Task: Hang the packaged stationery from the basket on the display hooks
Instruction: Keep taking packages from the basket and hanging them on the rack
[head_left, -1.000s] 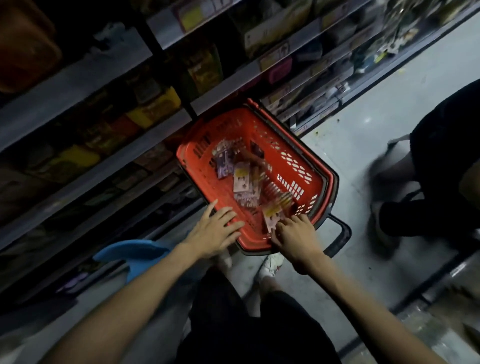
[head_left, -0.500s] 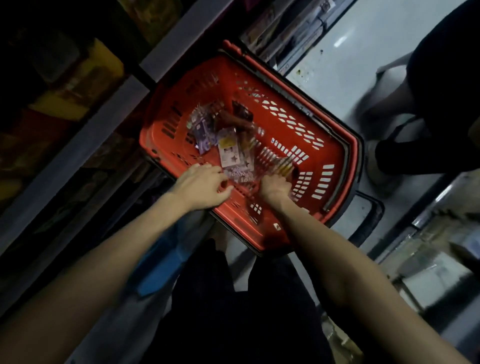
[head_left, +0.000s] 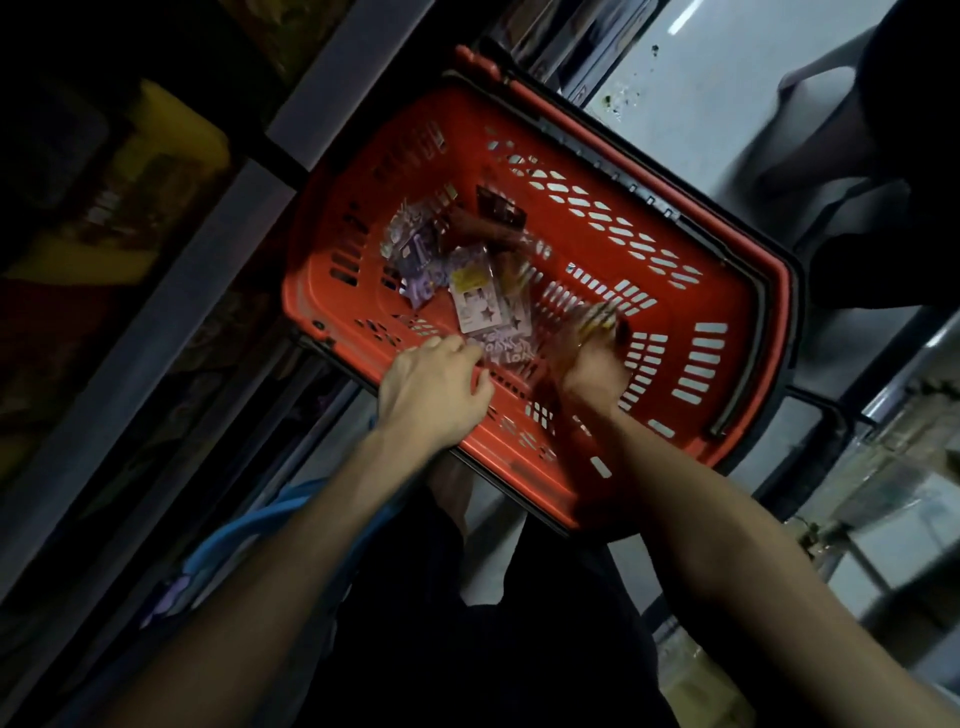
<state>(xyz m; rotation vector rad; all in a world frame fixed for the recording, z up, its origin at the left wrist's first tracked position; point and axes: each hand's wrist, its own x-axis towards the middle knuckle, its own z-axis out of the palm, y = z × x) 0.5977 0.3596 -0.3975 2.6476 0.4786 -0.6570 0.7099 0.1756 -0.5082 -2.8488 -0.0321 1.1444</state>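
My right grip (head_left: 592, 370) is down in the red basket (head_left: 737, 280), frame centre, blurred over a yellowish packet (head_left: 602, 318); whether it grasps I cannot tell. My left grip (head_left: 431, 396) sits bent-fingered on the near rim, hold likewise unclear. The stationery packets (head_left: 475, 306) lie inside, unhung; I judge the hanging barely begun.

Right hand (head_left: 592, 364), low in the basket (head_left: 748, 291), is motion-smeared. Its fingers merge w/ a yellowish streak by the right wall, so can't tell the grip. Packets (head_left: 472, 306) on the basket floor are blurred, print unreadable. Shelf goods (head_left: 130, 208) are too dark to ID. Another person's legs (head_left: 831, 156) are blurry and cut off at the top-right edge.
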